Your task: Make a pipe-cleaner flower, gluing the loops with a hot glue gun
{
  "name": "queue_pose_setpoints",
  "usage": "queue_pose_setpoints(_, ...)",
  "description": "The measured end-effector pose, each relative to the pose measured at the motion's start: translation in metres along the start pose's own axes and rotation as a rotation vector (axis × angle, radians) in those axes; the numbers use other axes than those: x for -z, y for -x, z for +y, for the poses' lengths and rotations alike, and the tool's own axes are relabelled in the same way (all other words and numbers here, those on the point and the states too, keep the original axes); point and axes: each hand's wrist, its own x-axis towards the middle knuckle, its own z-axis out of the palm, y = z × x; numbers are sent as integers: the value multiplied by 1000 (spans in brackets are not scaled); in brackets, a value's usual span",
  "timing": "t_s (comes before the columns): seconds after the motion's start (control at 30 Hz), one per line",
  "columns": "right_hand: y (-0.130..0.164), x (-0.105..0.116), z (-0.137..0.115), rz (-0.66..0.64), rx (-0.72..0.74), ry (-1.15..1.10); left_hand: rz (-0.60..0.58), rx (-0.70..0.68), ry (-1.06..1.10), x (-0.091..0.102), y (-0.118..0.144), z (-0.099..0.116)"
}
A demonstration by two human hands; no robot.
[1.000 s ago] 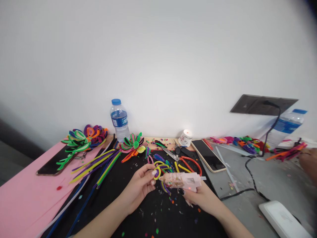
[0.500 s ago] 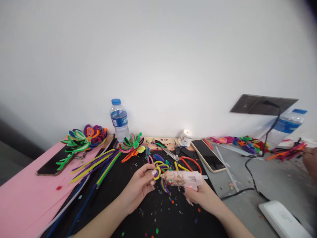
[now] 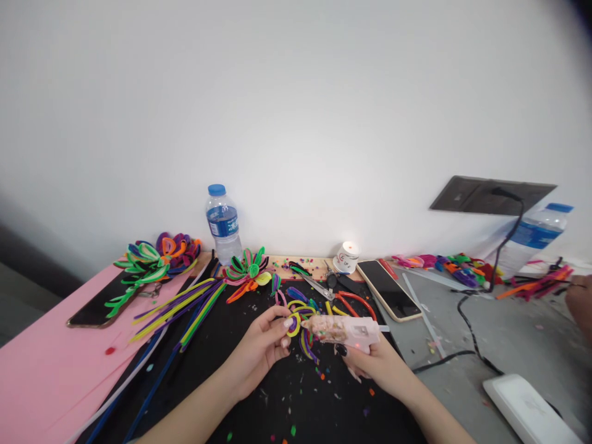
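Between thumb and fingers, my left hand [image 3: 263,342] pinches a small yellow and purple pipe cleaner loop [image 3: 293,325]. My right hand [image 3: 370,361] is wrapped round the handle of a pale pink hot glue gun [image 3: 346,331], a small red light glowing on its side. The gun points left, its nozzle at the right edge of the loop; I cannot tell whether they touch. A clear glue stick [image 3: 384,328] juts from the gun's back end. Just beyond the hands lie more bent pipe cleaners [image 3: 309,345] in yellow, purple and green.
Scissors [image 3: 356,303] with red handles and a phone [image 3: 390,290] lie behind my right hand. A paper cup [image 3: 346,257] and a water bottle [image 3: 224,225] stand by the wall. Pipe cleaner flowers [image 3: 252,271] sit left. Another person's hand [image 3: 580,302] is at far right.
Almost nothing differs. The glue gun has shifted very slightly, its nozzle staying close to the loop in my left hand.
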Motion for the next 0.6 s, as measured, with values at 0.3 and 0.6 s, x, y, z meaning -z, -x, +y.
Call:
queue_pose_setpoints(0.3,0,1,5,29,-22,5,-32,7,-5,1,0,0)
queue_pose_setpoints(0.6,-2,0,2,23,-16,14,-61,9,-7,0,2,-1)
